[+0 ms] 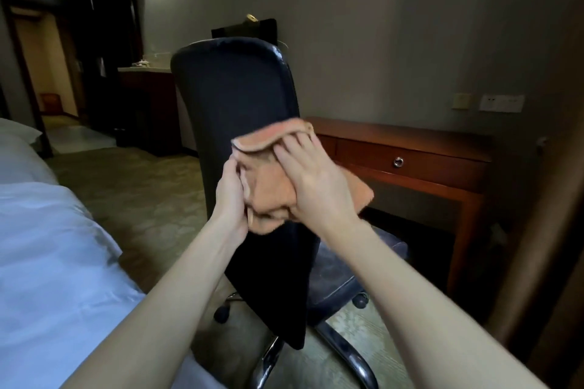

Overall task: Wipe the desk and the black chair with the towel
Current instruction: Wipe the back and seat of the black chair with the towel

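One drawer in the front of the desk, closed, ring pull at centre, contents hidden. Black chair upright on its wheeled base, long axis of the backrest vertical, back toward the camera, seat toward the desk. Orange towel bunched against the middle of that backrest. Left hand gripping the towel's left edge with curled fingers; right hand flat on it, fingers straight, tips under a fold. Patterned carpet below, white bed at left, grey wall with sockets behind.
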